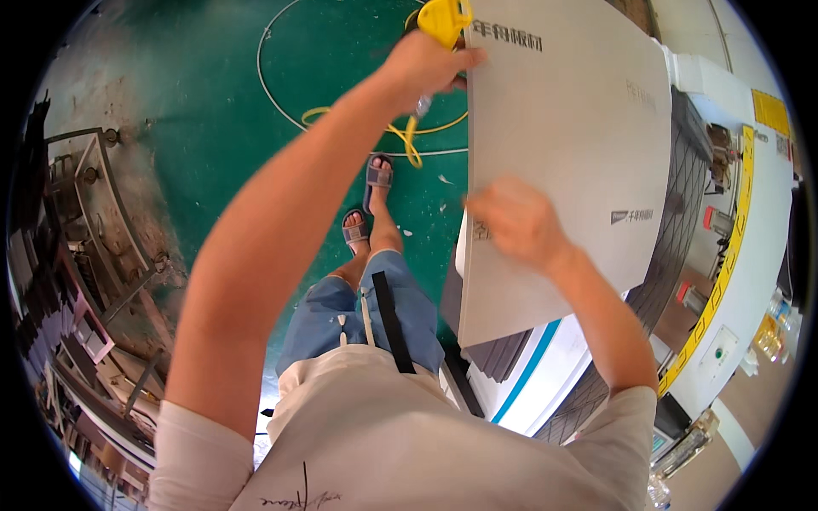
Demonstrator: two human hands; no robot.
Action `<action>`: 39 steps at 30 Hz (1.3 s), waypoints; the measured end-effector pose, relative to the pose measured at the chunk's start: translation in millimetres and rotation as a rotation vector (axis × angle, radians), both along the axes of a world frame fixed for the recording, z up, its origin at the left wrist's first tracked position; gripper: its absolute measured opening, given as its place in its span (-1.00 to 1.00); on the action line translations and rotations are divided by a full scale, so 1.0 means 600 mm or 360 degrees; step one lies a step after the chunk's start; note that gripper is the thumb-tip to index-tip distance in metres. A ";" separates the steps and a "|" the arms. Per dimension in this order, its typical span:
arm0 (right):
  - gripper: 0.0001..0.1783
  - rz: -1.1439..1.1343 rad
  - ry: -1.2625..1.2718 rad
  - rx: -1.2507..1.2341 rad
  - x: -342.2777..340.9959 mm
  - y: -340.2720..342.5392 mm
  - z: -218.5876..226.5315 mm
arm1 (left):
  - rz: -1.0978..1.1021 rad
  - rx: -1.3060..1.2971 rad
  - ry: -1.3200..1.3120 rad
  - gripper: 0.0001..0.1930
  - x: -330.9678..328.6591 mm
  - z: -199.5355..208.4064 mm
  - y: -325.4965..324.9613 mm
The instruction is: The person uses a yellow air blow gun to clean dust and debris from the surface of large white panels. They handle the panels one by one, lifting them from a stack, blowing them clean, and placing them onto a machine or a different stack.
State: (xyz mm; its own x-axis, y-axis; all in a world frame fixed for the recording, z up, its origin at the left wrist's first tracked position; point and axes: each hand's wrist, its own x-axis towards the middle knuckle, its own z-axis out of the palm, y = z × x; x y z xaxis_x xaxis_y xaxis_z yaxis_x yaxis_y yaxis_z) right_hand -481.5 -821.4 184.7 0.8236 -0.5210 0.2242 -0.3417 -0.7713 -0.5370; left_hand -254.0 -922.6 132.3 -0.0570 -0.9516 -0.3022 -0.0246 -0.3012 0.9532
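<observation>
A large pale grey board (571, 153) with dark print lies on the right, its long left edge running away from me. At the far end of that edge my left hand (424, 66) is closed around a yellow tool (443, 21), whose exact kind I cannot make out. Its thumb reaches onto the board's corner. My right hand (515, 220) is over the near part of the same edge, fingers curled in and slightly blurred. Whatever its fingertips may pinch is hidden.
A yellow hose (411, 140) and a thin pale cable (260, 64) loop across the green floor (204, 102). Metal racks (106, 187) stand at the left. Beyond the board is a white machine (716, 341) with a yellow strip. My sandalled feet are beside the board.
</observation>
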 end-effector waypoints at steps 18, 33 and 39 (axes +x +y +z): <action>-0.81 0.0000 0.0178 -0.0041 -0.049 0.142 0.003 | 0.0177 0.0005 0.0050 -0.87 -0.021 0.005 -0.002; -0.85 -0.0462 0.0118 0.0703 -0.164 0.485 -0.001 | -0.0064 0.0023 -0.0805 -0.75 -0.055 0.008 0.157; -0.83 -0.0972 0.0070 0.1627 -0.186 0.474 0.086 | -0.0428 0.0351 -0.0438 -0.57 -0.158 0.034 0.557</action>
